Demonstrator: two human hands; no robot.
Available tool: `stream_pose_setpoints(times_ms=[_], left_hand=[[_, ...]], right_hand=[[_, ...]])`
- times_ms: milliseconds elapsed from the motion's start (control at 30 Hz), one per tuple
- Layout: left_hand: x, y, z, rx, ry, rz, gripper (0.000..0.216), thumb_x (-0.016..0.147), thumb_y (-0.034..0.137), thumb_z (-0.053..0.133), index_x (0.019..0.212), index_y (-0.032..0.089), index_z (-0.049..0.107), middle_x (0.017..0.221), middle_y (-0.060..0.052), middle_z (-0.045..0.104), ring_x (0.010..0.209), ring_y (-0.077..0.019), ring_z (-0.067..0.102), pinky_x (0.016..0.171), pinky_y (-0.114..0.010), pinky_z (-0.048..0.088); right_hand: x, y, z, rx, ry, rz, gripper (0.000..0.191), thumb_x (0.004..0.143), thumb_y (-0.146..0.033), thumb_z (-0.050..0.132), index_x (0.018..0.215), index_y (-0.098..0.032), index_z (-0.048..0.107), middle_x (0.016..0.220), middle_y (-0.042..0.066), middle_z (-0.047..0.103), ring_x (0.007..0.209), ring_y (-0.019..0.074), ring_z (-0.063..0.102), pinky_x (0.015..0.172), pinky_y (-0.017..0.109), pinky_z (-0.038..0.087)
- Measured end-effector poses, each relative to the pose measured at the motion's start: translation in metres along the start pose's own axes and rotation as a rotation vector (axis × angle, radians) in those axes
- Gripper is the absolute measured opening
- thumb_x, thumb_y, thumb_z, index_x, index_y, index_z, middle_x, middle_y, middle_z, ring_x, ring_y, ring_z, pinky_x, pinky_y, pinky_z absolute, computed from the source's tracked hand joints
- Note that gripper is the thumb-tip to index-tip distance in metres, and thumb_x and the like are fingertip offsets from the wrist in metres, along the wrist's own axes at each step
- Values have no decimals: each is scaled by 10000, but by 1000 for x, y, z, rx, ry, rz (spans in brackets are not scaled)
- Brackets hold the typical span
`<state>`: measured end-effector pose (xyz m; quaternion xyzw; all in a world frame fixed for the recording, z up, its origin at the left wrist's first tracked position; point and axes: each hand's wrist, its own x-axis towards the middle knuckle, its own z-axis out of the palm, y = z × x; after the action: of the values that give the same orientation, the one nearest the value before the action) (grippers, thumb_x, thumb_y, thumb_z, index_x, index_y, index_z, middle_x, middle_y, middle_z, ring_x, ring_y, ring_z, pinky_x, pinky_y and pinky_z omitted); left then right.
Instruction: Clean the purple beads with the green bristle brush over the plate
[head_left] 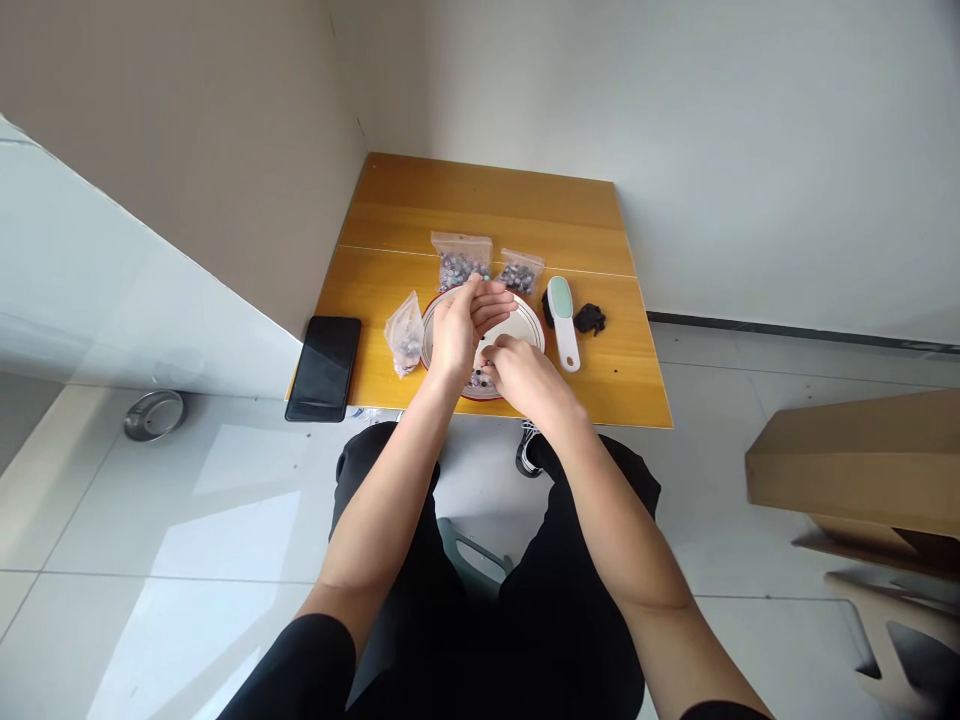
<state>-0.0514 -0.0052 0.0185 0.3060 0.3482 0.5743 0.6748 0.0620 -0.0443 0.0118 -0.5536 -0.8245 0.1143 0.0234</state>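
Pale walls (750, 150) meet behind a wooden table (495, 200), on which a round plate (531, 322) with a red rim lies near the front edge. Loose beads (480, 379) are gathered on the near part of the plate. Left hand (466, 325): above the plate, fingers extended side by side, palm turned toward the right. Right hand (517, 370): lower, over the near right part of the plate, fingers bent down beside the beads; whether the fingertips are clamped on one cannot be told. Behind the plate stand a large bag (461, 262) and a small bag (520, 272), both containing beads; a third bag (406, 335) lies just left of it. Further left, a phone (324, 370); to the right, a white-handled brush (562, 320) and a black bundle (590, 319)
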Motion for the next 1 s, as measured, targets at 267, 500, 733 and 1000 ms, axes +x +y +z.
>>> stream_pose_setpoints(times_ms=[267, 500, 733, 1000], left_hand=[[18, -11, -11, -26, -19, 25, 341, 946, 461, 557, 843, 180, 720, 851, -67, 782, 837, -172, 763, 873, -288, 587], [26, -10, -15, -89, 67, -73, 330, 960, 406, 524, 797, 176, 696, 784, -45, 748, 736, -138, 729, 786, -251, 569], [28, -17, -13, -135, 91, -148, 344, 970, 395, 512, 780, 164, 683, 798, -52, 734, 762, -140, 719, 818, -261, 545], [19, -27, 5, -259, -3, -286, 501, 983, 510, 389, 709, 180, 648, 599, -19, 597, 515, -108, 560, 523, -241, 441]], right_hand=[[4, 9, 2, 247, 33, -26, 199, 922, -78, 530, 874, -172, 698, 938, 97, 716, 809, 205, 661, 687, 306, 422], [12, 20, -7, 424, 90, -8, 207, 906, -116, 571, 885, -203, 758, 927, 53, 774, 891, 209, 693, 800, 326, 487], [13, 36, -20, 698, 176, 20, 112, 869, -235, 656, 908, -209, 757, 816, 15, 731, 672, 148, 625, 652, 299, 494], [26, 28, -21, 974, 255, -40, 170, 857, -307, 681, 953, -183, 748, 908, 45, 738, 681, 142, 636, 635, 291, 539]])
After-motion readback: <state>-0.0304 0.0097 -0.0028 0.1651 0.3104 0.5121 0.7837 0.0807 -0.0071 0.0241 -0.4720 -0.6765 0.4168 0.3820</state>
